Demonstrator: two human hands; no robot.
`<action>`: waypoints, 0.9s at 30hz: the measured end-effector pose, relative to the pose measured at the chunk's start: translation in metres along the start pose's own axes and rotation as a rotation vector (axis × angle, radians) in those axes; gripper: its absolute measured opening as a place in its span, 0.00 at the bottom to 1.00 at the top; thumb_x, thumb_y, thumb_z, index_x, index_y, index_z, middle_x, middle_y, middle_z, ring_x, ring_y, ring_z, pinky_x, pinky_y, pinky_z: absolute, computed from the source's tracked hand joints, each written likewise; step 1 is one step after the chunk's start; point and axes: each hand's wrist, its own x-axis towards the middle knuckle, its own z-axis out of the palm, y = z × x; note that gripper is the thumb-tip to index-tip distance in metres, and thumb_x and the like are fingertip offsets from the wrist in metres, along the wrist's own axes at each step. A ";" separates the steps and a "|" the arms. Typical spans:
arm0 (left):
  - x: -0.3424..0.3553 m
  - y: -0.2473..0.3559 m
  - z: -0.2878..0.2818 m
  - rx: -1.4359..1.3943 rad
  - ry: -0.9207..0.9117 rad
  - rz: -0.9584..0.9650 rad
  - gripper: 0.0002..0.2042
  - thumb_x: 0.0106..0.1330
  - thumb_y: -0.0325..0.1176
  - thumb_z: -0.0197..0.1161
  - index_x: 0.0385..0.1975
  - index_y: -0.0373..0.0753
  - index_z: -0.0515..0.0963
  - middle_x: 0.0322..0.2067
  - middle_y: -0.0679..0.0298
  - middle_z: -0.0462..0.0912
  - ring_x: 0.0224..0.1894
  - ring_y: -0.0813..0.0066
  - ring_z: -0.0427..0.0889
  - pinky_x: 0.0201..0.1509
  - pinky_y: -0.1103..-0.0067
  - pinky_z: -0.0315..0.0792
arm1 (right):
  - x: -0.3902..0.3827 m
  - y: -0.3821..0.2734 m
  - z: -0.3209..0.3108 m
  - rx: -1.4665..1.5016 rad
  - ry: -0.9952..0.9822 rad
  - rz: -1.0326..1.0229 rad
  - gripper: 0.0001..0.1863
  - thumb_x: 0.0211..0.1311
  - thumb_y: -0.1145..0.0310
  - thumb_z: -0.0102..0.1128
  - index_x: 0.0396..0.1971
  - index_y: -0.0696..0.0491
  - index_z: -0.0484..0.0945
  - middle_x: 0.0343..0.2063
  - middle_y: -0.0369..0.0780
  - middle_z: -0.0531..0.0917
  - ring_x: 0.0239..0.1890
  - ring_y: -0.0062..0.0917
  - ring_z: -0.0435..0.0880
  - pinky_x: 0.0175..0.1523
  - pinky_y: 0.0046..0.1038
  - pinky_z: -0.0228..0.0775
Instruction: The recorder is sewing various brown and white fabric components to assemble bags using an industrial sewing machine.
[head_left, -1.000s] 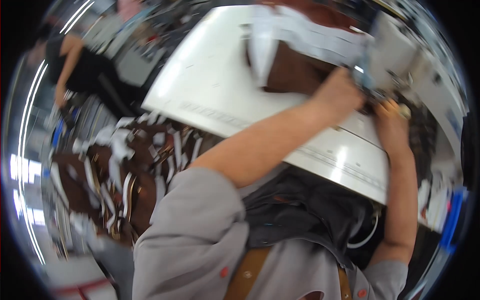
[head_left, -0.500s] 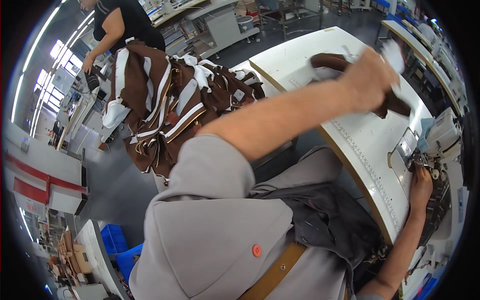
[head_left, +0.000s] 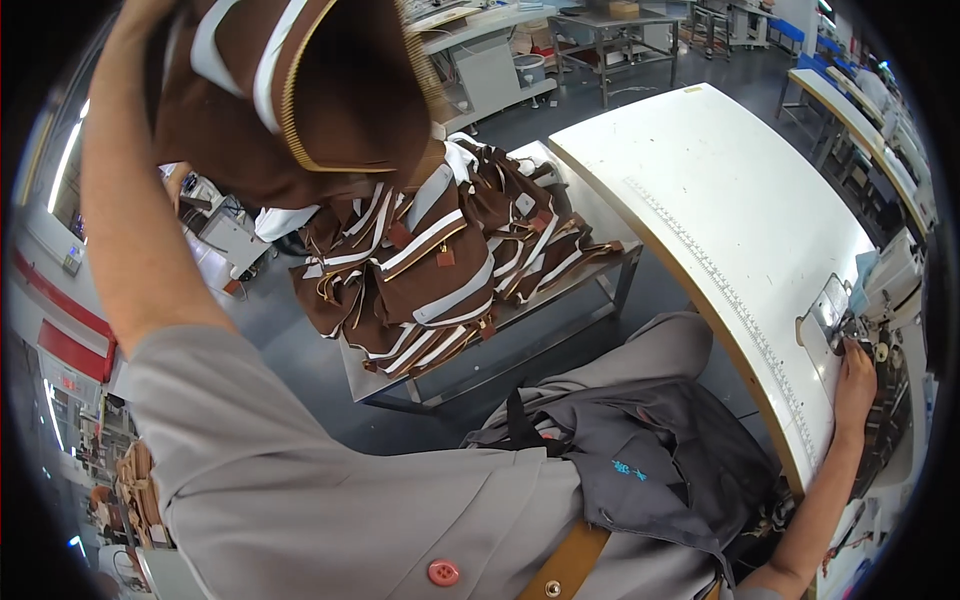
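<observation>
My left hand (head_left: pixel 150 12) is raised at the upper left, partly cut off by the picture's edge. It grips a brown fabric bag piece (head_left: pixel 230 130) with pale strips and a gold zipper, held above a pile of similar brown pieces (head_left: pixel 430 280). The lifted piece is slightly blurred and covers part of the pile. At the far right, my right hand (head_left: pixel 855 385) has its fingers closed together against the sewing machine (head_left: pixel 890 280), beside the needle area. Whatever those fingers hold, if anything, is hidden.
The pile lies on a low metal-legged stand (head_left: pixel 420 400) to the left of the white sewing table (head_left: pixel 740 190), which has a ruler strip along its near edge. A pail (head_left: pixel 530 70) and a metal table (head_left: pixel 615 40) stand farther back.
My left arm has swung from over the white table far to the left, and brown fabric is now lifted above the pile. My right hand stays by the machine. My view has shifted slightly.
</observation>
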 end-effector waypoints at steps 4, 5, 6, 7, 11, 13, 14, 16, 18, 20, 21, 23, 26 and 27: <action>-0.025 -0.155 -0.039 0.491 -0.305 -0.421 0.22 0.62 0.46 0.68 0.52 0.40 0.82 0.54 0.51 0.82 0.58 0.65 0.80 0.63 0.74 0.69 | 0.003 -0.005 0.003 -0.004 0.008 0.000 0.15 0.68 0.78 0.52 0.50 0.58 0.81 0.49 0.46 0.84 0.52 0.42 0.82 0.58 0.36 0.72; -0.044 -0.187 -0.016 0.457 -0.399 -0.308 0.29 0.66 0.53 0.64 0.60 0.38 0.76 0.59 0.52 0.78 0.64 0.65 0.74 0.69 0.73 0.63 | 0.005 -0.007 0.002 -0.012 0.003 -0.002 0.15 0.67 0.78 0.52 0.51 0.58 0.81 0.49 0.46 0.84 0.52 0.42 0.82 0.58 0.36 0.72; -0.081 -0.215 0.017 0.328 -0.312 -0.508 0.34 0.69 0.56 0.60 0.65 0.36 0.70 0.64 0.52 0.74 0.69 0.63 0.66 0.74 0.72 0.56 | 0.007 -0.006 0.003 -0.017 0.000 -0.001 0.15 0.67 0.78 0.52 0.51 0.58 0.81 0.49 0.46 0.84 0.52 0.42 0.82 0.58 0.36 0.72; -0.118 -0.249 -0.014 0.050 -0.490 -0.644 0.38 0.70 0.60 0.56 0.69 0.35 0.65 0.66 0.55 0.71 0.71 0.64 0.65 0.74 0.70 0.55 | 0.014 0.000 0.027 0.066 0.040 -0.037 0.15 0.67 0.78 0.52 0.50 0.58 0.81 0.49 0.46 0.84 0.52 0.42 0.82 0.58 0.36 0.72; -0.267 -0.214 0.226 0.143 -0.548 -0.954 0.41 0.58 0.57 0.71 0.67 0.39 0.67 0.64 0.56 0.74 0.67 0.60 0.70 0.73 0.70 0.59 | -0.002 -0.004 -0.006 -0.063 -0.011 0.016 0.15 0.66 0.78 0.53 0.50 0.58 0.81 0.49 0.46 0.84 0.51 0.42 0.82 0.57 0.36 0.73; -0.274 -0.191 0.224 0.252 -0.572 -0.923 0.40 0.55 0.54 0.74 0.64 0.39 0.70 0.60 0.55 0.77 0.64 0.58 0.75 0.70 0.70 0.65 | 0.003 -0.005 -0.005 -0.051 -0.006 0.014 0.15 0.66 0.78 0.53 0.50 0.58 0.81 0.48 0.47 0.84 0.50 0.42 0.82 0.57 0.36 0.73; -0.270 -0.208 0.204 0.331 -0.571 -0.814 0.36 0.56 0.52 0.74 0.61 0.38 0.72 0.56 0.53 0.80 0.59 0.56 0.78 0.65 0.69 0.69 | 0.006 -0.006 0.001 -0.022 0.002 0.013 0.14 0.66 0.78 0.53 0.50 0.58 0.81 0.48 0.47 0.84 0.50 0.42 0.83 0.56 0.35 0.74; -0.250 -0.205 0.205 0.189 -0.589 -0.791 0.23 0.63 0.43 0.70 0.54 0.40 0.78 0.47 0.55 0.85 0.49 0.59 0.83 0.55 0.68 0.75 | 0.003 0.000 0.006 -0.049 -0.009 0.014 0.14 0.66 0.78 0.53 0.50 0.58 0.81 0.48 0.47 0.84 0.49 0.42 0.83 0.55 0.36 0.74; -0.232 -0.213 0.190 -0.450 -0.624 -0.925 0.19 0.67 0.39 0.67 0.55 0.41 0.77 0.47 0.62 0.84 0.49 0.68 0.82 0.55 0.70 0.73 | 0.004 0.007 0.013 -0.059 -0.005 0.016 0.15 0.66 0.78 0.53 0.50 0.58 0.81 0.47 0.47 0.84 0.49 0.42 0.83 0.55 0.36 0.74; -0.230 -0.197 0.192 -0.517 -0.608 -0.959 0.20 0.67 0.38 0.66 0.57 0.40 0.76 0.50 0.63 0.82 0.51 0.71 0.80 0.57 0.73 0.72 | 0.002 0.011 0.014 -0.084 0.000 0.017 0.15 0.67 0.78 0.53 0.50 0.58 0.81 0.48 0.47 0.84 0.50 0.42 0.83 0.55 0.35 0.74; -0.235 -0.182 0.192 -0.572 -0.582 -0.992 0.21 0.68 0.38 0.65 0.59 0.40 0.75 0.52 0.65 0.81 0.54 0.74 0.78 0.59 0.76 0.71 | 0.001 0.007 0.010 -0.091 -0.009 0.021 0.15 0.67 0.78 0.53 0.50 0.58 0.81 0.48 0.47 0.84 0.50 0.42 0.83 0.55 0.35 0.74; -0.261 -0.173 0.195 -0.463 -0.422 -1.136 0.23 0.66 0.39 0.68 0.59 0.38 0.74 0.53 0.64 0.80 0.54 0.73 0.77 0.60 0.76 0.69 | 0.006 -0.003 0.001 -0.089 -0.043 0.061 0.15 0.67 0.78 0.52 0.51 0.58 0.80 0.49 0.48 0.84 0.51 0.43 0.83 0.56 0.35 0.74; -0.308 -0.179 0.207 -0.527 -0.307 -1.179 0.28 0.62 0.40 0.73 0.61 0.38 0.73 0.53 0.63 0.81 0.56 0.72 0.78 0.61 0.76 0.69 | 0.005 0.002 0.007 -0.050 -0.031 0.044 0.15 0.68 0.78 0.52 0.52 0.58 0.80 0.50 0.48 0.83 0.52 0.43 0.82 0.57 0.35 0.73; -0.316 -0.176 0.204 -0.591 -0.238 -1.134 0.29 0.60 0.39 0.75 0.61 0.39 0.74 0.53 0.61 0.81 0.56 0.72 0.78 0.60 0.76 0.71 | 0.006 0.001 0.008 -0.051 -0.032 0.049 0.15 0.68 0.78 0.52 0.52 0.58 0.80 0.50 0.48 0.83 0.52 0.43 0.82 0.57 0.35 0.73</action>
